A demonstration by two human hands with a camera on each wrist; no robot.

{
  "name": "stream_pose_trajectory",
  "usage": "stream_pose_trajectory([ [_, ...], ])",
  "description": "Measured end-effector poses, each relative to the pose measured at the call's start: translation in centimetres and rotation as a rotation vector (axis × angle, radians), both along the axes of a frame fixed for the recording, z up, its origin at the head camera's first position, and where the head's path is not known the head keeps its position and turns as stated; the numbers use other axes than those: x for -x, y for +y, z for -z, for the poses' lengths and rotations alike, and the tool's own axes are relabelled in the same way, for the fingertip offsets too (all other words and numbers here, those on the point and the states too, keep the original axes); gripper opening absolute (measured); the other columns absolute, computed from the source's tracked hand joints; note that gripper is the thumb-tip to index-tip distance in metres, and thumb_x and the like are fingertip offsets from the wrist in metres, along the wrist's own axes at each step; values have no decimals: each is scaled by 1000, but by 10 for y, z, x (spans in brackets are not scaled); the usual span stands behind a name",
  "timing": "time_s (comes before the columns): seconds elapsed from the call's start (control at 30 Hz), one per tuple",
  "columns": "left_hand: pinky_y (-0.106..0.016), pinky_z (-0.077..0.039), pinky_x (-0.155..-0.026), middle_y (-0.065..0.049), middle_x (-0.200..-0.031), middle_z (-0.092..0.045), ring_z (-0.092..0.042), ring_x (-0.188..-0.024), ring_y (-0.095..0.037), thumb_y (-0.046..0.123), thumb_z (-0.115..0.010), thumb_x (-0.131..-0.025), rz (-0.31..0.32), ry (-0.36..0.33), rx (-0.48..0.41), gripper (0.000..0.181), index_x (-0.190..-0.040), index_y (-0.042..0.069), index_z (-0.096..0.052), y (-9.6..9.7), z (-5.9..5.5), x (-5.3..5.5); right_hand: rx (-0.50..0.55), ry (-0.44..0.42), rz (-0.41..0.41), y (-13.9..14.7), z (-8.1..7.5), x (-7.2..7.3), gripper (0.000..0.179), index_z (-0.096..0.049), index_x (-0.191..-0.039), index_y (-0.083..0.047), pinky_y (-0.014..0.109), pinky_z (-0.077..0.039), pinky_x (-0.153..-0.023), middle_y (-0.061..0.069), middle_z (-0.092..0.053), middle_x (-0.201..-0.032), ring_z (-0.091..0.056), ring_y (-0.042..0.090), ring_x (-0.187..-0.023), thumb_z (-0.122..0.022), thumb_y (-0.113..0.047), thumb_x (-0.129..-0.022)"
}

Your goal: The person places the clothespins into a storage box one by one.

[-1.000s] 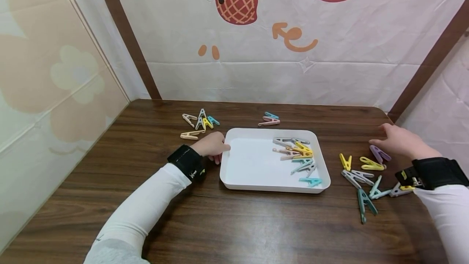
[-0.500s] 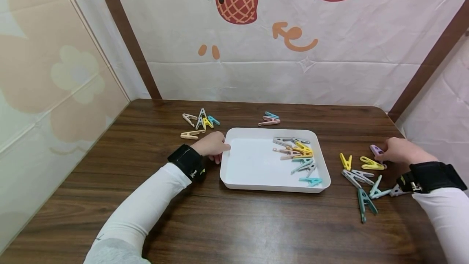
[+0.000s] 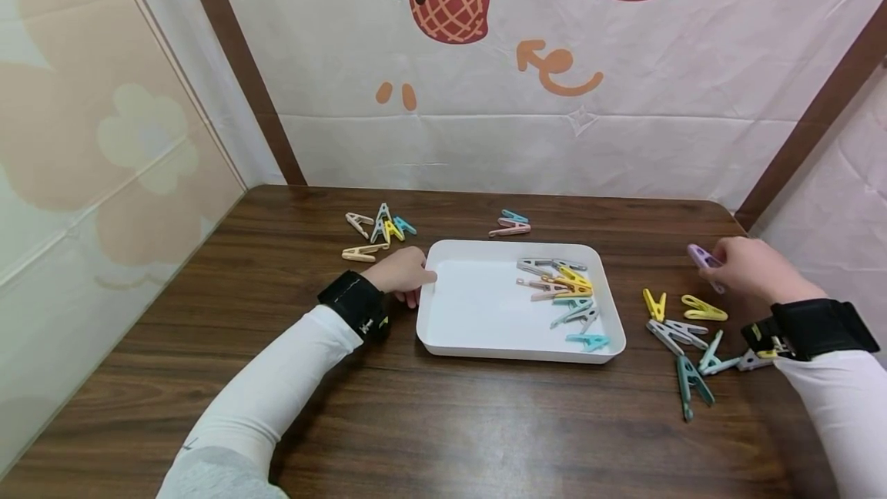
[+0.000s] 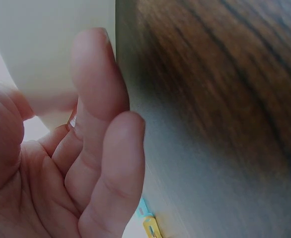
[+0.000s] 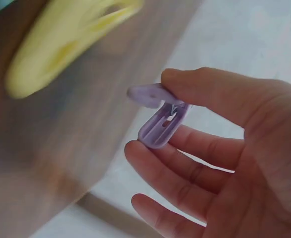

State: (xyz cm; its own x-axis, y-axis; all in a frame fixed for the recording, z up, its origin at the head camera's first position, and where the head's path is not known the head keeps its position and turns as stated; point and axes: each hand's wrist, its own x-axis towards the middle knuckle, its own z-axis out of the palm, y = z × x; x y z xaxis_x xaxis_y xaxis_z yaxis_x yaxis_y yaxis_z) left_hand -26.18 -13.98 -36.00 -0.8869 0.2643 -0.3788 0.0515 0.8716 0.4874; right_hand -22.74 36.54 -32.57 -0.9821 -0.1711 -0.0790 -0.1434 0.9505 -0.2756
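My right hand (image 3: 758, 269) pinches a purple clothespin (image 3: 703, 257) between thumb and fingers, raised off the table. In the right wrist view the thumb lies on one leg of this clothespin (image 5: 160, 126), with the fingers behind it. At the left end of a white tray (image 3: 471, 299), my left hand (image 3: 400, 272) grips the rim, thumb on top and fingers against the outer wall. Several clothespins, yellow (image 3: 574, 280), grey, pink and teal (image 3: 587, 342), lie in the tray's right half.
Right of the tray lie several loose clothespins, among them yellow (image 3: 704, 309) and dark green (image 3: 693, 386) ones. Another group (image 3: 385, 225) is behind the left hand. A pink clothespin (image 3: 510, 227) and a blue one lie behind the tray. White fabric (image 3: 443, 145) stands along the table's back.
My right hand has come down onto the purple clothespin, taken hold of it, and lifted it slightly up and leftward. The left hand and tray have stayed in place.
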Motion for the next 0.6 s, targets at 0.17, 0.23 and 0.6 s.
stream_pose_trajectory([
  [0.17, -27, -49, -49, -7, -59, -65, -63, -49, -15, 19, -53, -98, -1, -5, 3, 23, -83, 2, -61, 0, -1, 0, -2, 72, -63, -38, -23, -2, 31, -60, -98, 7, 36, -41, -55, 8, -61, -77, -54, 22, -65, -69, -21, -87],
  [0.23, -27, -49, -49, -6, -59, -65, -62, -49, -14, 19, -53, -98, -1, -7, 6, 23, -83, 3, -61, 0, -1, 0, -26, 110, -102, -56, -30, -4, 33, -62, -101, 6, 37, -43, -58, 8, -62, -80, -55, 22, -68, -71, -22, -85],
  [0.6, -26, -49, -49, -6, -58, -65, -62, -49, -14, 19, -53, -98, 8, 3, 4, 24, -82, 3, -61, 0, -1, -1, -82, 214, -372, -147, -38, -24, 26, -66, -99, -7, 33, -44, -58, 1, -59, -85, -52, 14, -67, -79, -21, -81],
])
